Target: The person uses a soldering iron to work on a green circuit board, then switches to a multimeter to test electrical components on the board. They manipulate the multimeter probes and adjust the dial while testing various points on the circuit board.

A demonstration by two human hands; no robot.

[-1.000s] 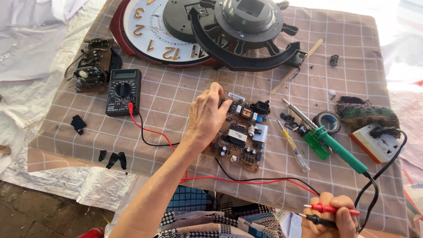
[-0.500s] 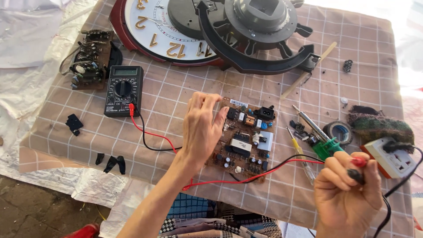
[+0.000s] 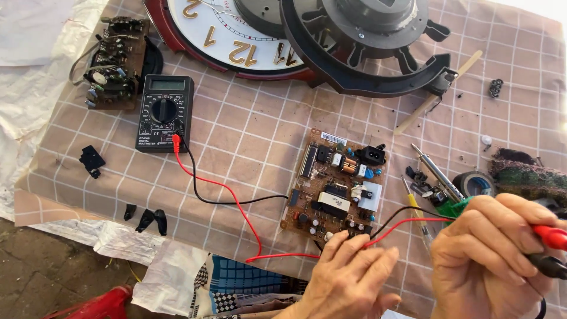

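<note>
A brown circuit board (image 3: 336,183) with several components lies on the checked cloth. My left hand (image 3: 348,277) rests just below the board's near edge, fingers loosely apart, fingertips touching the board's edge and the red and black leads. My right hand (image 3: 496,248) is to the right of the board, closed around a red probe (image 3: 552,236) and a black probe (image 3: 546,266). The red lead (image 3: 236,204) and the black lead (image 3: 236,201) run left to a black multimeter (image 3: 165,112).
A green-handled soldering iron (image 3: 440,177), a tape roll (image 3: 475,183) and a dark cloth (image 3: 525,171) sit to the right. A wall clock (image 3: 236,41) and a black fan housing (image 3: 366,65) fill the back. A second circuit board (image 3: 115,62) lies far left, black plastic bits (image 3: 147,220) near the front edge.
My left hand has slid off the circuit board, back to its near edge. My right hand, still gripping the probes, has shifted right of the board. The view has drawn closer.
</note>
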